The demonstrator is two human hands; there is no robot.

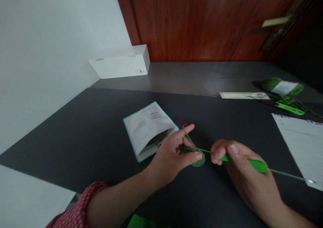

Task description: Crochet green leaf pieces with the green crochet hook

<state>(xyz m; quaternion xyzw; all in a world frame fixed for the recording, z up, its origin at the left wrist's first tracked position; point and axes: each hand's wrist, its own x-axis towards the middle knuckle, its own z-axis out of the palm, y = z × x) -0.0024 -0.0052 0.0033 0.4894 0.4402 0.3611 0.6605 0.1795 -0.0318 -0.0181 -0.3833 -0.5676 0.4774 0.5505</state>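
Note:
A small round piece of dark green crochet [199, 159] is pinched between the thumb and fingers of my left hand [171, 155]. Green yarn [188, 138] runs up from it over my raised left index finger, near a small pink stitch marker [184, 125]. My right hand [242, 160] is closed around the bright green handle of a crochet hook [259, 166]. The hook's thin metal shaft reaches left to the crochet piece; its tip is hidden there. Behind my left hand lies an open white pouch with blue edges [148, 127], with dark green yarn inside.
At the back left stands a white box [123, 61] by the wall. To the right lie a green yarn ball [282, 86], a long flat packet [244, 95], a bright green tool [290, 109] and a spiral-bound sheet [302, 144]. Something green [141, 222] shows at the bottom edge.

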